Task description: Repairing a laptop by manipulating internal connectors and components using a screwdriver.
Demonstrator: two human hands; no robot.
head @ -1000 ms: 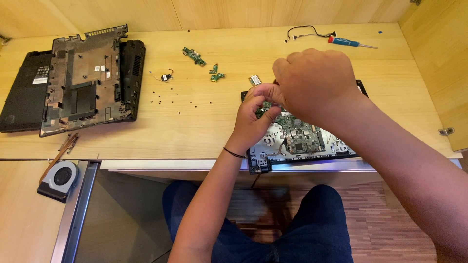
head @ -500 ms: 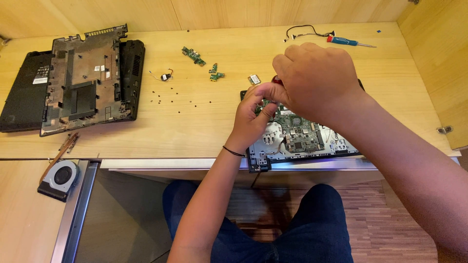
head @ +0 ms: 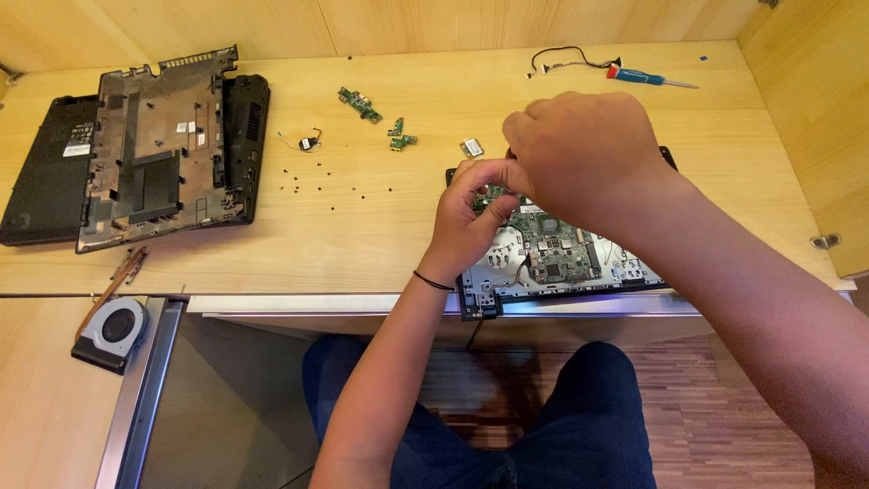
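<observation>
Right hand (head: 588, 154) shifted slightly up-left since earlier | both hands pinch something unseen over motherboard (head: 561, 249); left hand (head: 475, 213) curled | bottom cover (head: 154, 154) off, screws (head: 335, 195) out, board still seated

**Room round my hands**

My left hand (head: 475, 213) & right hand (head: 584, 158) crowd over the opened laptop base with green circuit board (head: 566, 254), blocking the way in from above. Bare pale wooden desk (head: 362, 244) to the left gives free passage, apart from scattered tiny dark screws (head: 330, 192) & small green circuit boards (head: 380, 118). Far left: black plastic laptop shell (head: 136, 154). Behind: blue-handled screwdriver (head: 647, 78), thin black cable (head: 570, 60).
</observation>
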